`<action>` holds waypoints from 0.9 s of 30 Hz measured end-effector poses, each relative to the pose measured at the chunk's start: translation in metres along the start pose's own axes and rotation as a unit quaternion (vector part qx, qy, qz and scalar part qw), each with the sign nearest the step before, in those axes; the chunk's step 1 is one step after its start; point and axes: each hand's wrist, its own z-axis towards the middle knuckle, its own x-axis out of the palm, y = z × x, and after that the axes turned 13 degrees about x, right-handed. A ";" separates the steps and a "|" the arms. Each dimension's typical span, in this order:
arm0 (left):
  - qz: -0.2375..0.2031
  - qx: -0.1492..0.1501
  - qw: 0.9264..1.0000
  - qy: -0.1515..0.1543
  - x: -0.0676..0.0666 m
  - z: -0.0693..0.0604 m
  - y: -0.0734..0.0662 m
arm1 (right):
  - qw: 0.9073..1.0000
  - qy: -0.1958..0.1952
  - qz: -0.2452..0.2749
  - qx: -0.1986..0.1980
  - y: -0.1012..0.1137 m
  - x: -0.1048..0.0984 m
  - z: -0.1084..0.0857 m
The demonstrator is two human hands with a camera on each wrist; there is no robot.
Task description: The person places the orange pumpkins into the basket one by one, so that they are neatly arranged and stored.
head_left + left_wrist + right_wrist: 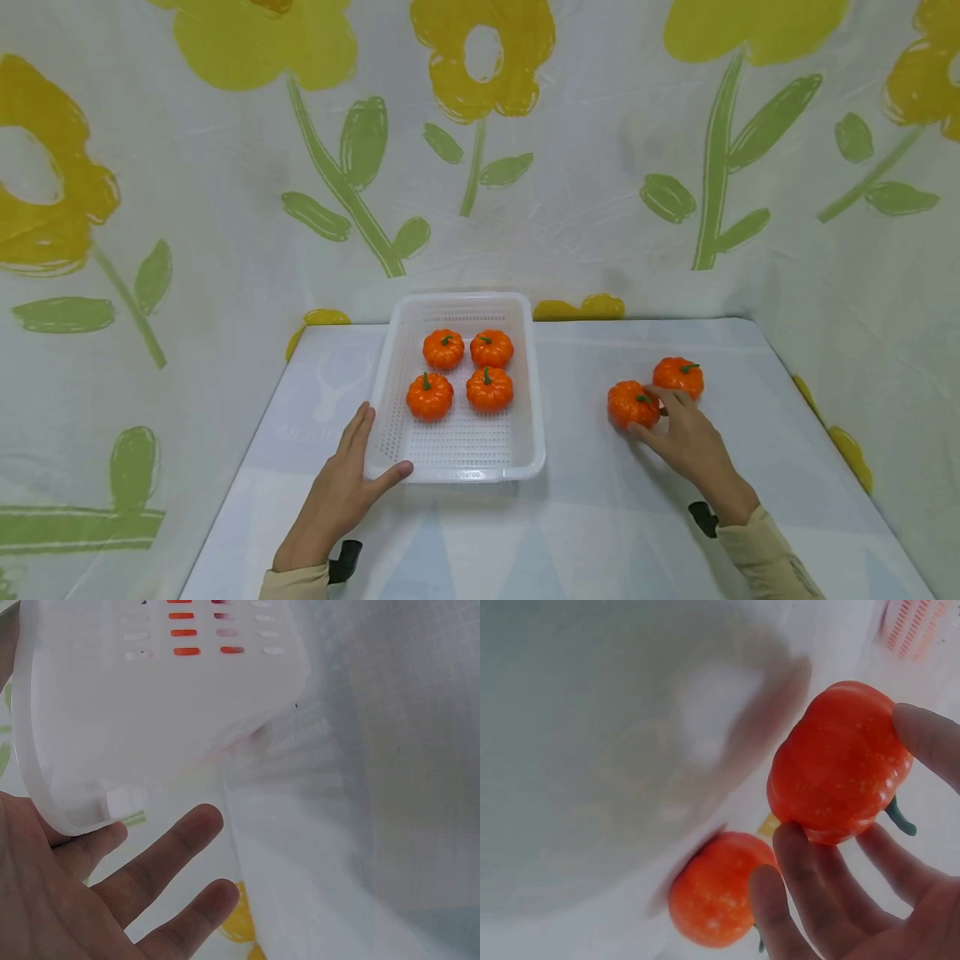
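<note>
A white perforated basket (465, 450) stands left of centre, with several orange pumpkins (430, 397) inside. My left hand (335, 500) touches its near left corner, thumb on the rim; in the left wrist view the fingers of the hand (75, 900) are spread beside the basket wall (150, 697). To the right, my right hand (693, 446) pinches a pumpkin (632, 405) between thumb and fingers. The right wrist view shows this pumpkin (840, 761) in the hand (885, 915), its green stem visible. Another pumpkin (720, 889) is just beyond the fingertips, behind the held one in the head view.
The white table (585, 517) lies under everything. A flower-printed cloth (570, 208) hangs behind the table and along both sides. The basket's far end is near the table's back edge.
</note>
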 end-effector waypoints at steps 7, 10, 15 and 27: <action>-0.004 -0.002 1.000 0.001 -0.001 0.000 -0.002 | 1.000 -0.007 0.013 -0.011 0.003 0.001 0.004; -0.002 -0.003 1.000 0.000 0.000 0.000 -0.001 | 1.000 -0.008 0.017 -0.014 0.004 0.001 0.005; 0.000 -0.006 1.000 0.000 0.001 -0.001 -0.001 | 1.000 -0.010 0.023 -0.016 0.007 0.002 0.007; -0.006 -0.009 1.000 0.002 0.001 0.000 0.000 | 0.997 -0.043 0.038 -0.058 0.016 0.006 0.011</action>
